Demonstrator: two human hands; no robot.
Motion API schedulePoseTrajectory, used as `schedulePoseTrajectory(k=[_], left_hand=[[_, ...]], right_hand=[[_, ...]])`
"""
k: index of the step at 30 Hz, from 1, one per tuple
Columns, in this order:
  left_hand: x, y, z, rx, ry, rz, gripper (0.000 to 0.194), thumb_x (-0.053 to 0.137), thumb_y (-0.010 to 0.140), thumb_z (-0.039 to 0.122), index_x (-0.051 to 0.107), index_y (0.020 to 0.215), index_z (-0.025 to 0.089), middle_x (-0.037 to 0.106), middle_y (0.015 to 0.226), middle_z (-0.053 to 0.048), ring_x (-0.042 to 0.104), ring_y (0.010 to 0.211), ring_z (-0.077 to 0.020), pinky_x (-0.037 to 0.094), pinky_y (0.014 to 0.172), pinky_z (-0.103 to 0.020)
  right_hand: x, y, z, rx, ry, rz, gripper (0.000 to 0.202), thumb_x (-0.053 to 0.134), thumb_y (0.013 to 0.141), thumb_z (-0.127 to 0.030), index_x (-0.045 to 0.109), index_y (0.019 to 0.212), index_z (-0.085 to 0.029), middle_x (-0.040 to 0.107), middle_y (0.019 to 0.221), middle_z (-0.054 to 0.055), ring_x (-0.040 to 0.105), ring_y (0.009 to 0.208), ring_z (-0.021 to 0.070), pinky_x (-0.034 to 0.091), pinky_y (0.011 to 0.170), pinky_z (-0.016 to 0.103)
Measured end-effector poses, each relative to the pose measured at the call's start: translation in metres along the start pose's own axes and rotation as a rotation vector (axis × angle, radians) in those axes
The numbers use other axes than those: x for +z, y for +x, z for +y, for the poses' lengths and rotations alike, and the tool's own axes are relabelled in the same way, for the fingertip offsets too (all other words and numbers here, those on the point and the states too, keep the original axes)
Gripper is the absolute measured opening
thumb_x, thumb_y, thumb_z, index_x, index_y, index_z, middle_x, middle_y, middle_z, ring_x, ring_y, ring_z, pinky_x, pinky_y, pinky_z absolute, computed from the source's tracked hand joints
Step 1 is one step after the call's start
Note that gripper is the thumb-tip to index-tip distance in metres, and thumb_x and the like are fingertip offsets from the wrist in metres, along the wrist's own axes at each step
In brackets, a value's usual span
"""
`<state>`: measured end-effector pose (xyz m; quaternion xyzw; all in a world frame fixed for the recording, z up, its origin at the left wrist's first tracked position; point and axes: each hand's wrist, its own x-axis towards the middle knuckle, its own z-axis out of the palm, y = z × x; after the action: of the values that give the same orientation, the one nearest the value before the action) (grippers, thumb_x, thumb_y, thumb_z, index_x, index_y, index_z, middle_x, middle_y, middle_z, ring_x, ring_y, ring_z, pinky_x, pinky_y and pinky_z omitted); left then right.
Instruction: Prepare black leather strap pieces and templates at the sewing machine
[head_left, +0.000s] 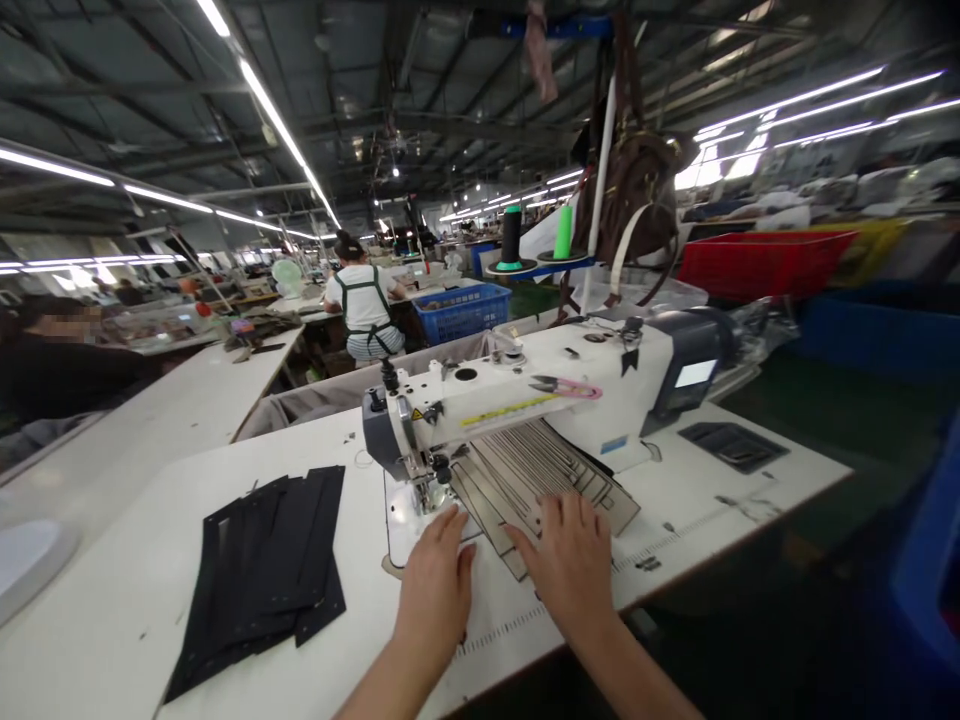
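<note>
My left hand (435,585) lies flat on the white table, fingers together, just in front of the sewing machine's needle plate (409,505). My right hand (571,560) rests palm down on a fanned stack of grey-brown flat pieces (525,470) lying under the arm of the white sewing machine (517,395). The fingers of the right hand spread over the near edge of that stack. Neither hand grips anything.
A stack of black flat pieces (262,570) lies on the table to the left. Pink-handled snips (566,386) sit on top of the machine. Thread cones (562,232) stand behind it, then blue (461,310) and red (757,262) crates. A person in a green apron (364,305) works farther back.
</note>
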<state>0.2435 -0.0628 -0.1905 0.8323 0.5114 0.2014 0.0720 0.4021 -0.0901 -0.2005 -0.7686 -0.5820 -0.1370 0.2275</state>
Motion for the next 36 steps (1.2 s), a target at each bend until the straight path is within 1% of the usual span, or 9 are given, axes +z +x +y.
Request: schedulePoseTrajectory(k=[4, 11, 15, 18, 23, 26, 30, 33, 36], left_hand=[[0.008, 0.023, 0.019, -0.026, 0.174, -0.159, 0.04, 0.039, 0.083, 0.008, 0.051, 0.121, 0.016, 0.048, 0.13, -0.011, 0.045, 0.118, -0.0267, 0.038, 0.097, -0.044], [0.009, 0.019, 0.019, -0.025, 0.071, -0.189, 0.036, 0.036, 0.083, 0.007, 0.058, 0.111, 0.014, 0.051, 0.125, -0.011, 0.044, 0.113, -0.0268, 0.036, 0.095, -0.043], [0.005, 0.028, 0.02, -0.029, 0.0, -0.203, 0.03, 0.034, 0.086, 0.01, 0.064, 0.088, 0.014, 0.057, 0.105, -0.01, 0.053, 0.098, -0.0182, 0.04, 0.089, -0.029], [0.005, 0.039, 0.021, -0.054, 0.006, -0.23, 0.029, 0.035, 0.087, 0.013, 0.062, 0.077, 0.014, 0.056, 0.091, -0.009, 0.056, 0.083, -0.0172, 0.044, 0.078, -0.028], [0.007, 0.054, 0.02, -0.109, 0.031, -0.248, 0.029, 0.034, 0.088, 0.018, 0.061, 0.079, 0.012, 0.054, 0.088, -0.011, 0.057, 0.078, -0.019, 0.043, 0.075, -0.03], [0.003, 0.055, 0.018, -0.123, 0.018, -0.248, 0.03, 0.033, 0.089, 0.02, 0.06, 0.079, 0.012, 0.056, 0.087, -0.01, 0.058, 0.081, -0.0185, 0.043, 0.076, -0.028], [-0.005, 0.051, 0.015, -0.129, 0.003, -0.212, 0.032, 0.027, 0.091, 0.019, 0.059, 0.085, 0.014, 0.058, 0.089, -0.009, 0.057, 0.086, -0.0179, 0.042, 0.079, -0.027], [-0.006, 0.052, 0.013, -0.137, 0.019, -0.189, 0.03, 0.028, 0.09, 0.018, 0.058, 0.091, 0.016, 0.06, 0.096, -0.01, 0.056, 0.092, -0.0198, 0.041, 0.081, -0.029], [-0.002, 0.053, 0.011, -0.128, 0.047, -0.204, 0.029, 0.033, 0.085, 0.013, 0.061, 0.085, 0.017, 0.064, 0.093, -0.008, 0.056, 0.091, -0.0218, 0.041, 0.078, -0.031]], right_hand=[[0.004, -0.014, 0.0, 0.001, 0.074, -0.125, 0.023, 0.059, 0.081, -0.035, 0.058, 0.087, -0.013, 0.058, 0.084, 0.01, 0.051, 0.084, 0.0272, 0.032, 0.073, 0.039], [0.002, -0.014, -0.015, 0.073, 0.176, -0.302, 0.017, 0.057, 0.082, -0.024, 0.061, 0.089, -0.009, 0.06, 0.088, 0.013, 0.052, 0.088, 0.0291, 0.036, 0.077, 0.041], [-0.003, -0.012, -0.028, 0.117, 0.197, -0.315, 0.018, 0.06, 0.079, -0.019, 0.061, 0.092, -0.007, 0.059, 0.094, 0.016, 0.052, 0.093, 0.031, 0.037, 0.08, 0.042], [-0.001, -0.012, -0.037, 0.158, 0.269, -0.343, 0.015, 0.055, 0.081, -0.013, 0.061, 0.094, -0.007, 0.059, 0.097, 0.016, 0.053, 0.094, 0.0307, 0.039, 0.081, 0.042], [0.0, -0.009, -0.039, 0.153, 0.358, -0.388, 0.019, 0.046, 0.083, -0.005, 0.06, 0.097, -0.009, 0.063, 0.094, 0.013, 0.058, 0.093, 0.027, 0.042, 0.079, 0.037], [-0.002, -0.006, -0.032, 0.138, 0.412, -0.399, 0.02, 0.046, 0.085, -0.008, 0.057, 0.101, -0.01, 0.065, 0.091, 0.011, 0.062, 0.085, 0.0236, 0.044, 0.072, 0.031], [-0.003, 0.001, -0.028, 0.092, 0.506, -0.355, 0.019, 0.047, 0.086, -0.013, 0.055, 0.104, -0.013, 0.065, 0.095, 0.007, 0.061, 0.089, 0.0165, 0.043, 0.074, 0.022], [0.0, 0.01, -0.033, 0.097, 0.37, -0.329, 0.019, 0.049, 0.086, -0.016, 0.056, 0.103, -0.011, 0.065, 0.092, 0.01, 0.061, 0.086, 0.0206, 0.043, 0.073, 0.027], [0.007, 0.021, -0.039, 0.105, 0.236, -0.306, 0.017, 0.052, 0.083, -0.018, 0.06, 0.094, -0.007, 0.063, 0.089, 0.016, 0.058, 0.086, 0.0292, 0.041, 0.075, 0.037]])
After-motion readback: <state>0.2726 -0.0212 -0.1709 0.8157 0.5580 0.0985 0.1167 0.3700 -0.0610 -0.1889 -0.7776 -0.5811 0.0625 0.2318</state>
